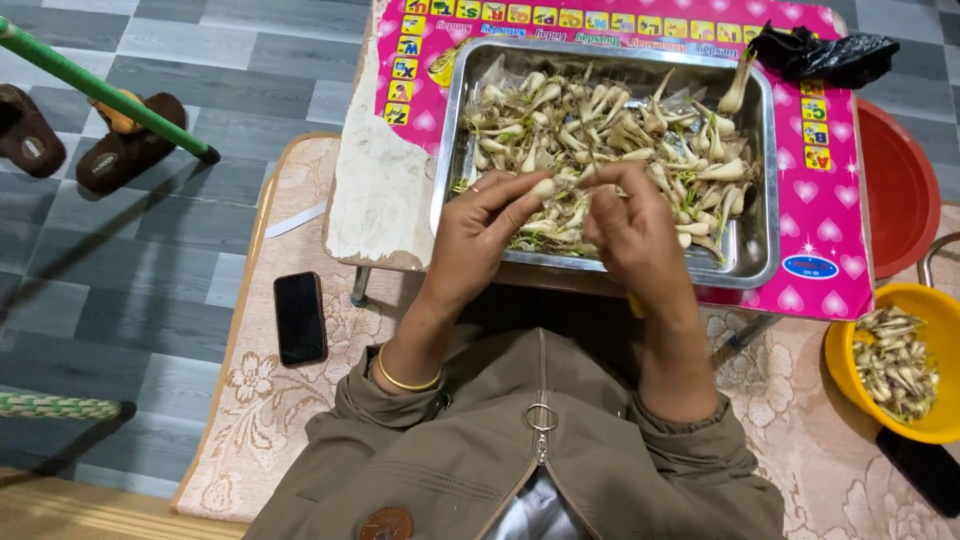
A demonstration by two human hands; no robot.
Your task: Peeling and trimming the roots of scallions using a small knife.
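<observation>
Desk [385, 190]: low, under a pink mat with hearts; a metal tray [762, 160] sits on it.
Tray: heaped with pale bulbs, their roots and stalks on.
Yellow bowl [935, 330]: on the rug to the right, holding more bulbs.
Left hand [480, 225]: fingers pinch one bulb [545, 186] above the tray's near edge.
Right hand [625, 225]: fingers closed on the same bulb's other end.
Bulb: small, creamy white, plump, tapering to a thin stalk.
Tip: grip close to the bulb, pull gently over the tray so scraps fall inside.
</observation>
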